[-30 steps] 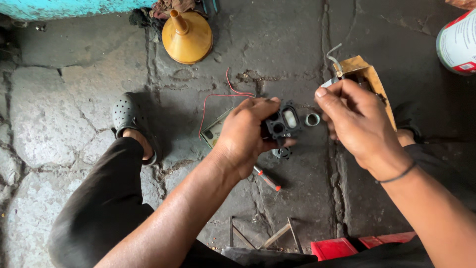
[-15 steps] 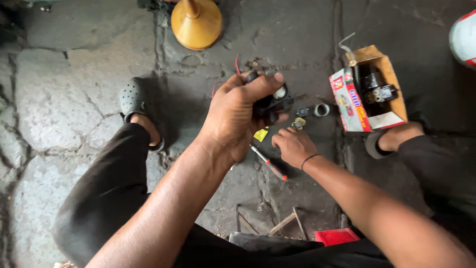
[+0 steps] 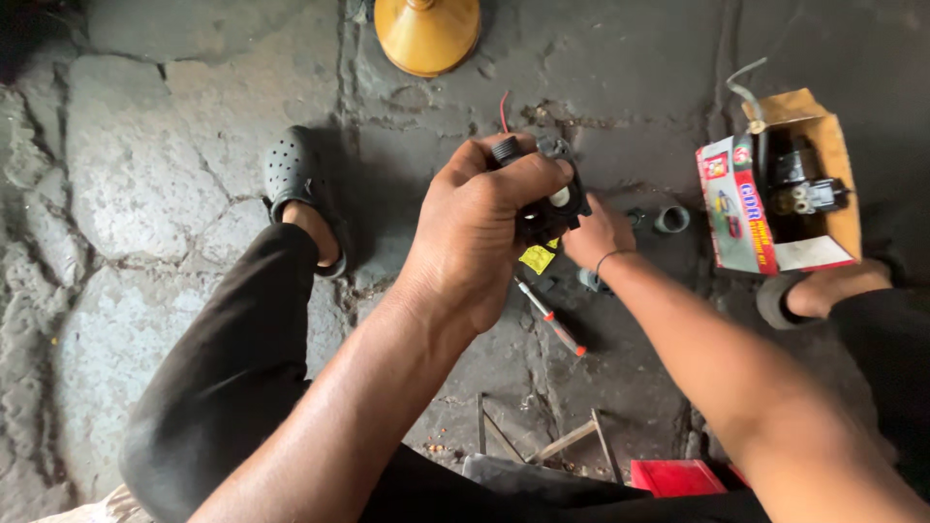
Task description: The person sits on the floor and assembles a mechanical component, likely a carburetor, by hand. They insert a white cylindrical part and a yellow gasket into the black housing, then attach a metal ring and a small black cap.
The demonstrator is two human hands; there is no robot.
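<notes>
Gripping the black part (image 3: 542,199), left hand (image 3: 480,232) above right hand (image 3: 596,232).

A small black part (image 3: 547,199) w/ a red wire was gripped in the left hand (image 3: 480,232). The right hand (image 3: 596,235) was held just behind it. A screwdriver (image 3: 550,317) was seen on the floor below; an open box (image 3: 780,199) at right, a yellow funnel (image 3: 426,34) far.

Cracked grey stone floor (image 3: 145,194), dim light, shadowed at the edges.
</notes>
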